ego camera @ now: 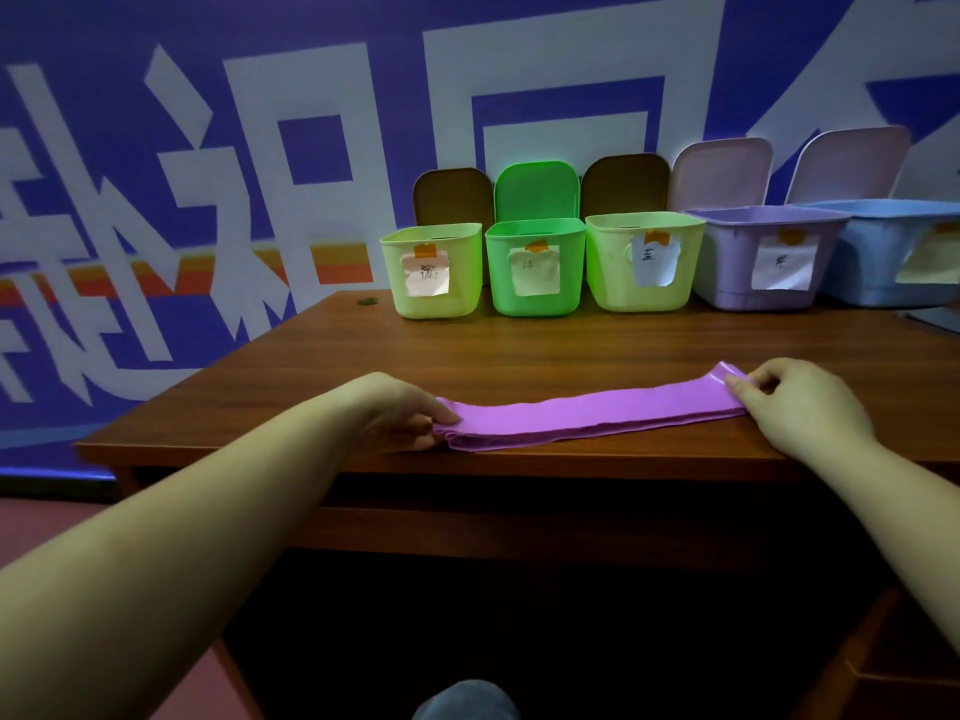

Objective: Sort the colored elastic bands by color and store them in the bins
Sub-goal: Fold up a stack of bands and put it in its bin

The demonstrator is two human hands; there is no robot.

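Head view showed a purple elastic band (597,418) lying flat along the near edge of a wooden table (519,345), folded lengthwise into several layers. The left hand (400,415) pinched the band's left end, its thumb on top and the other fingers hidden under the fold. The right hand (800,402) pinched the band's right end, which lifted slightly off the wood; its fingertips curled over the edge.

Behind the band, against a blue and white wall (208,174), stood 5 bins with raised lids. From the band's left end to its right: a pale green bin (431,304), a bright green bin (535,304), a second pale green bin (644,298), a lilac bin (737,283), and a light blue bin (878,272) cut off by the frame's right edge. Each carried a taped paper label with handwriting too small to read; the blue bin's label was only partly visible. The bins' insides could not be seen.
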